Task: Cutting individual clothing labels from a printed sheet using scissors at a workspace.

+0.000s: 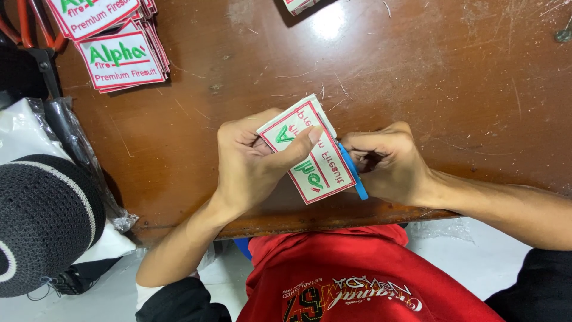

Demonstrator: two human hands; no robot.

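**Head cam: both hands on one patch at the table edge**

Head view showed the left hand (250, 164) pinching a white patch (307, 152) with a red border, thumb laid across its face, fingers curled behind. Patch sat tilted, long axis running from upper left down to lower right, just above the near edge of the brown table (465, 89). Right hand (387, 164) was closed around a small blue tool (356, 176) touching the patch's right edge. Stacks of similar patches (119, 56) lay well apart at top left.

A patch (307, 152) sits above the bench's (453, 77) near edge, between both hands. Patch stacks (122, 59) lie at the far left corner, scissors (36, 42) just left of them.
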